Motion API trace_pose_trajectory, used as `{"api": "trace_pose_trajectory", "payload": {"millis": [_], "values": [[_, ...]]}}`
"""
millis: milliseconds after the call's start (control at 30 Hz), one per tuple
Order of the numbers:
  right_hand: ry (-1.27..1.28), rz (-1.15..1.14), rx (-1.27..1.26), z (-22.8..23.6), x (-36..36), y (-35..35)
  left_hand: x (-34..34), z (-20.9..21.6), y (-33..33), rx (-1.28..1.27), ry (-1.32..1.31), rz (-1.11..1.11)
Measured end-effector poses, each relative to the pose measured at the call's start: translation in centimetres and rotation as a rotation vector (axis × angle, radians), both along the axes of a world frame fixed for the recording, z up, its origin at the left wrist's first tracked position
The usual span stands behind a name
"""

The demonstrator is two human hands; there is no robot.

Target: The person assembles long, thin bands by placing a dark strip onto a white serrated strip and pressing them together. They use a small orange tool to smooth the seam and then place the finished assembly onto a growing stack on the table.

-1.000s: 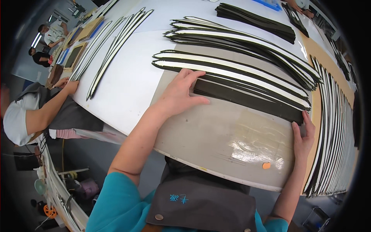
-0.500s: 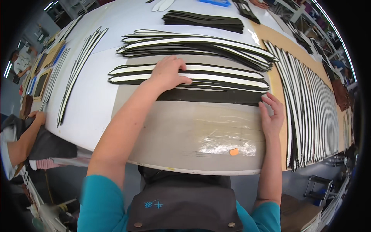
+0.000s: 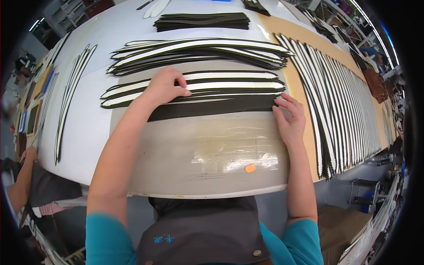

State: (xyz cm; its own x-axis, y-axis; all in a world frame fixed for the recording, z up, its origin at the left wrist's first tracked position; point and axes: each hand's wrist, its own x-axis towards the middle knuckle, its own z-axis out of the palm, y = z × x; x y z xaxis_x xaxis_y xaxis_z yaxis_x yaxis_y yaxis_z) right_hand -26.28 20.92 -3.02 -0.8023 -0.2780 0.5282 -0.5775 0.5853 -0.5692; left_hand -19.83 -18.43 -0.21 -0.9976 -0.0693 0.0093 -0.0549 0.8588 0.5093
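Note:
Across several black-and-white strips (image 3: 229,85) laid side by side, my left hand (image 3: 165,86) rests with bent fingers, a gap showing between thumb and forefinger. Along the near side of these strips runs a wider plain black strip (image 3: 212,108), its left part hidden behind my left forearm. My right hand (image 3: 291,119) is at this strip's right end, with thumb and fingertips closed about the end. Beyond lies a thicker, loosely fanned pile of black-and-white strips (image 3: 198,46).
A stack of black strips (image 3: 203,21) sits farther back. On the tan board (image 3: 289,84) at right lies a long row of striped pieces (image 3: 344,110). An orange piece (image 3: 250,168) lies near the table's front edge. Another person's arm (image 3: 22,181) shows at far left.
The whole view has shifted and turned, so the table's contents appear farther left. My left thumb and forefinger have drawn a little closer. My right hand stays by the black strip's end.

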Motion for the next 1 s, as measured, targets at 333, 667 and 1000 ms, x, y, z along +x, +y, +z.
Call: {"api": "trace_pose_trajectory", "payload": {"millis": [333, 667, 1000], "values": [[0.030, 0.028, 0.035, -0.6, -1.1, 1.2, -0.3, -0.1, 0.6, -0.133, 0.022, -0.014], [-0.121, 0.068, -0.027, -2.2, -3.1, 2.7, -1.1, 2.1, 3.9, -0.295, -0.060, 0.073], [-0.049, 0.131, -0.037, -1.8, -2.5, 1.7, 0.5, 0.0, 6.2, -0.248, 0.053, 0.066]]}}
